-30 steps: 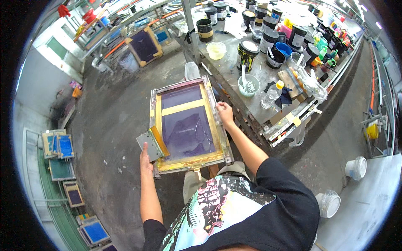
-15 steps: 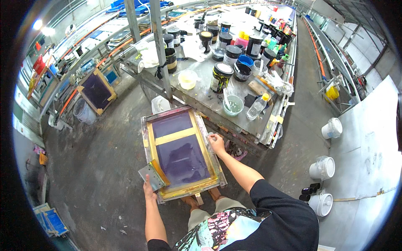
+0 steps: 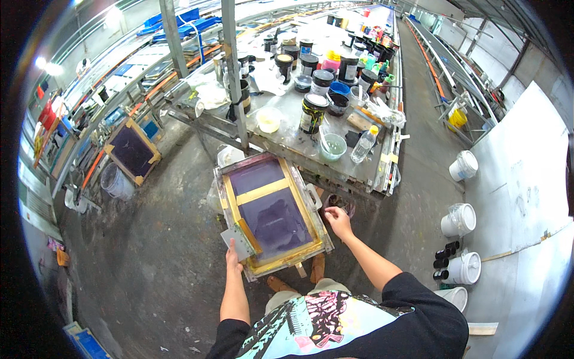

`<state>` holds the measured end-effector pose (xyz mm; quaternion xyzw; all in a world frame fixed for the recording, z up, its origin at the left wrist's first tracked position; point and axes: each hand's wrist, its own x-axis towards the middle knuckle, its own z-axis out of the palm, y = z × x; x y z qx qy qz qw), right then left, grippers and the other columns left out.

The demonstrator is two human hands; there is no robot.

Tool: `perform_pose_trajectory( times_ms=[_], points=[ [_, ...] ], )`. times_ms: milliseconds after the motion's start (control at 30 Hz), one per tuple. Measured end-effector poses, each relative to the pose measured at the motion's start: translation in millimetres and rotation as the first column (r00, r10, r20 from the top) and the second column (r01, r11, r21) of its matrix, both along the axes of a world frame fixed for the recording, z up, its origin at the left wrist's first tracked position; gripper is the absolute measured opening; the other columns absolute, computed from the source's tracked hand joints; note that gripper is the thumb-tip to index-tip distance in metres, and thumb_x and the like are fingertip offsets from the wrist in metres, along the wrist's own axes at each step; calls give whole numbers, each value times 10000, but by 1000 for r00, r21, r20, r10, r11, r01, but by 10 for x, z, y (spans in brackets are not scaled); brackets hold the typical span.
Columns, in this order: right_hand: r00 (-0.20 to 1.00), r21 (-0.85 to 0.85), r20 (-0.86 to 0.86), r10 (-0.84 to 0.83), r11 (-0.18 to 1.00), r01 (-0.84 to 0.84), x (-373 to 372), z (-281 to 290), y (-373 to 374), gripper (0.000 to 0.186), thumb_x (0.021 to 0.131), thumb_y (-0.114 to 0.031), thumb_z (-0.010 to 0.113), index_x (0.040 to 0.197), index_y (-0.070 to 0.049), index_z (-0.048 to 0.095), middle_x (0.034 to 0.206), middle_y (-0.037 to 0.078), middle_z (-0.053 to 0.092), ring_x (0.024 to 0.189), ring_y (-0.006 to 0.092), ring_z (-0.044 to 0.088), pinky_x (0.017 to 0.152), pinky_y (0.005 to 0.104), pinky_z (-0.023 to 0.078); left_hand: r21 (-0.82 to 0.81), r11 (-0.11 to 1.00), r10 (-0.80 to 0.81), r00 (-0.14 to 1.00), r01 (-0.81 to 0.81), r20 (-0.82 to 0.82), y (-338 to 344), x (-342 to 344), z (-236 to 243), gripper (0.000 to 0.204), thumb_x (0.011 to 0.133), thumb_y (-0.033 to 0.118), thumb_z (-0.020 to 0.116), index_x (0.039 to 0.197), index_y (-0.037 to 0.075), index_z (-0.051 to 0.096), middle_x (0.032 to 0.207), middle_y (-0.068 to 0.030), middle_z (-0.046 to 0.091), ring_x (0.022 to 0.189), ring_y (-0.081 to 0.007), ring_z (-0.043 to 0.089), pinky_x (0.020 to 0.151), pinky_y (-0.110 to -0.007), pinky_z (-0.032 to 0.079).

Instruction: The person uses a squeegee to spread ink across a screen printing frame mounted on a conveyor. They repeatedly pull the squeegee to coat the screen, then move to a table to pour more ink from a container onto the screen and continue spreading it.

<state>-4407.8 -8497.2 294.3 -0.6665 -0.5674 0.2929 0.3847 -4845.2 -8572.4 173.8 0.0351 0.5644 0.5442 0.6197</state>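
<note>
A wooden-framed printing screen (image 3: 273,206) with purple mesh and yellow tape along its edges lies tilted in front of me. My left hand (image 3: 232,258) grips a squeegee (image 3: 240,243) with a grey metal holder and an orange-yellow edge. The squeegee rests over the screen's lower left corner. Off the screen's right side, my right hand (image 3: 338,222) hovers with its fingers curled together, touching no part of the frame. Whether those fingers pinch something small cannot be made out. A pale loop-shaped piece (image 3: 313,196) sits on the screen's right edge, next to that hand.
Beyond the screen, a long metal table (image 3: 287,127) carries several ink tubs, a green-tinted bowl (image 3: 333,147) and a clear bottle (image 3: 364,144). A steel post (image 3: 232,72) rises at its left corner. Another screen (image 3: 133,151) leans at left; white buckets (image 3: 463,166) stand at right.
My right hand has let go of the screen's right edge and moved right, away from it. My left hand still holds the squeegee at the lower left corner. The whole view has shifted a little.
</note>
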Motion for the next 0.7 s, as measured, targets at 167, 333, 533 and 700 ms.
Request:
perform_pose_trajectory(
  times_ms=[167,333,533,700],
  points=[
    [986,-19,-144,-90,996,88,-2,292,-717,186,985,-134,685,1123,-12,714,1000,49,741,890,126,687,813,294,548,122,989,114,953,-82,-280,66,119,244,776,909,557,772,1396,-9,559,1259,-120,681,1106,-254,688,925,-428,561],
    [910,-43,-402,-100,995,91,-322,512,-876,176,1026,-90,621,1177,-10,666,979,69,732,881,116,681,803,278,569,276,911,280,950,-307,136,188,473,797,589,961,443,745,1371,53,583,1322,-54,645,1188,-209,635,936,-398,510],
    [943,252,160,291,912,-324,-1040,1299,-881,245,961,-142,697,1197,-78,689,1115,77,698,992,212,657,889,361,496,299,946,102,991,-124,87,369,933,1748,439,884,255,834,1270,174,641,1189,42,648,1006,-110,582,842,-323,445],
    [752,350,624,212,785,-512,-1502,1687,-723,507,858,-211,749,1344,-118,639,1406,89,554,1232,276,524,1018,434,383,268,953,167,984,-145,-59,304,1327,2117,319,883,226,850,1156,111,730,1077,44,709,960,-83,598,833,-305,434]
  ],
)
